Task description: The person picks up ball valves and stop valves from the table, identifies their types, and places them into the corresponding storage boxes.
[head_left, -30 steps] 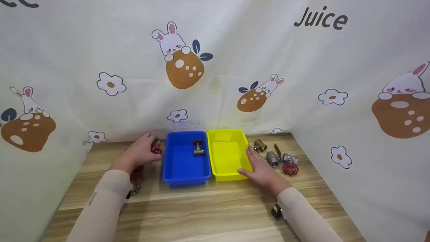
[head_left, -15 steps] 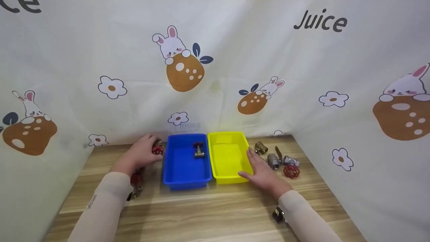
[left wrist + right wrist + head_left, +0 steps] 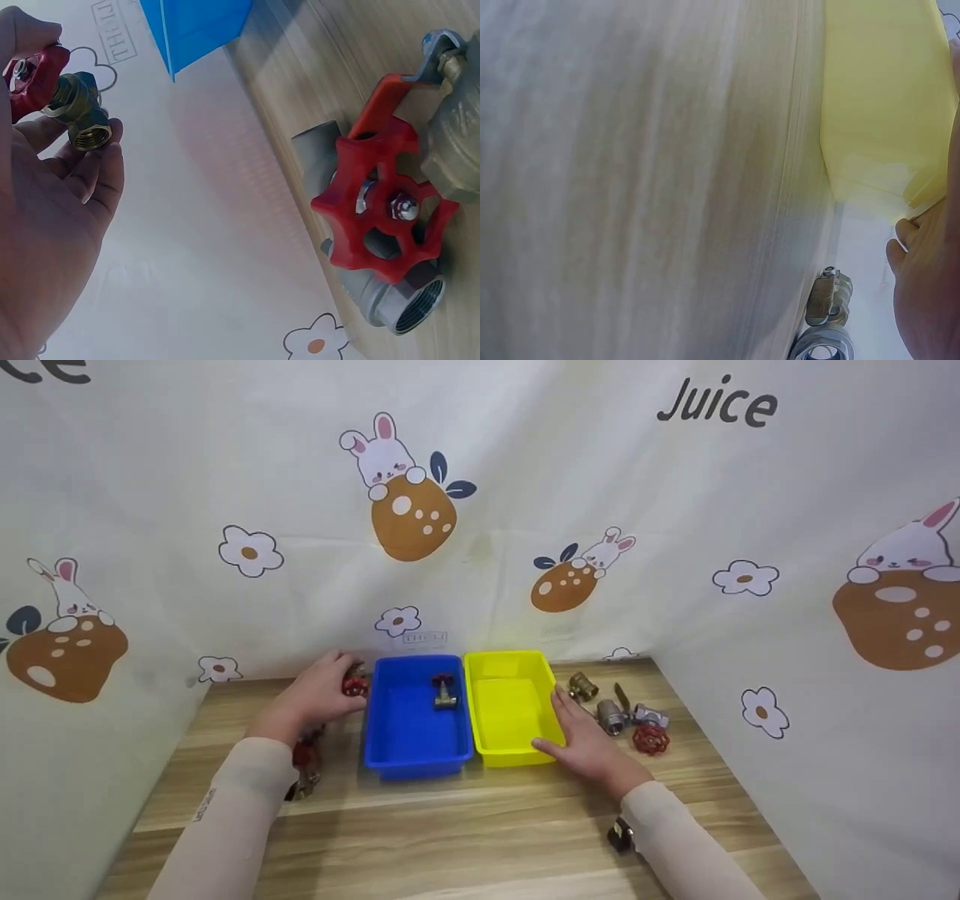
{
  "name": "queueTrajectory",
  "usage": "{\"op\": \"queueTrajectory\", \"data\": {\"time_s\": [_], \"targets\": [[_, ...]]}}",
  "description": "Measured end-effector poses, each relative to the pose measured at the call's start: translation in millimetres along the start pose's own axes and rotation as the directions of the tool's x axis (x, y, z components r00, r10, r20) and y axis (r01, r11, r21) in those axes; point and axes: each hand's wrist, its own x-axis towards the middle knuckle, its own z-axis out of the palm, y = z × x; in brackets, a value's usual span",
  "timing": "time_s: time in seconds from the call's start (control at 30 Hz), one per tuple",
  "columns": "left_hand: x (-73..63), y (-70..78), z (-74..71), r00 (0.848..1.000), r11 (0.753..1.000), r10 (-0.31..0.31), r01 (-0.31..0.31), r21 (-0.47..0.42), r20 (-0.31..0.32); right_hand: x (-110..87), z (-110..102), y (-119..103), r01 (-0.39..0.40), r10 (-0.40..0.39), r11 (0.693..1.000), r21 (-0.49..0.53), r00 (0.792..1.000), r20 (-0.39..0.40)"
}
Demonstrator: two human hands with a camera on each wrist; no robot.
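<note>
"Juice" [image 3: 718,401] and cut-off "ce" [image 3: 49,370] on printed backdrop [image 3: 495,457]; boxed lettering [image 3: 425,637] there, sleeve print [image 3: 204,805] illegible.

brass valve [image 3: 82,112] — red handwheel [image 3: 41,79], threaded mouth [image 3: 91,139] showing, held in left hand [image 3: 316,695] | yellow bin [image 3: 514,758] — rectangular, upright on table [image 3: 450,840], right hand [image 3: 591,744] at its side

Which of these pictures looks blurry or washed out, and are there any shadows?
Head view: soft, even light, the yellow bin vivid, with only soft shadows; left wrist: the clearest, with the brass valve held in the left hand showing its threads; right wrist: the haziest, the tabletop grain smeared and the yellow bin pale.
</note>
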Motion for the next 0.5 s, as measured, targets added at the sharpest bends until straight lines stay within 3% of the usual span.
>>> {"op": "queueTrajectory", "data": {"time_s": [0.5], "targets": [[6.0,4.6,-1.2,1.0,0.999,0.021,-0.02,0.049,-0.004,0.0,0.1,-0.9,-0.009,0.009,1.0,0.005,1.0,0.004]]}}
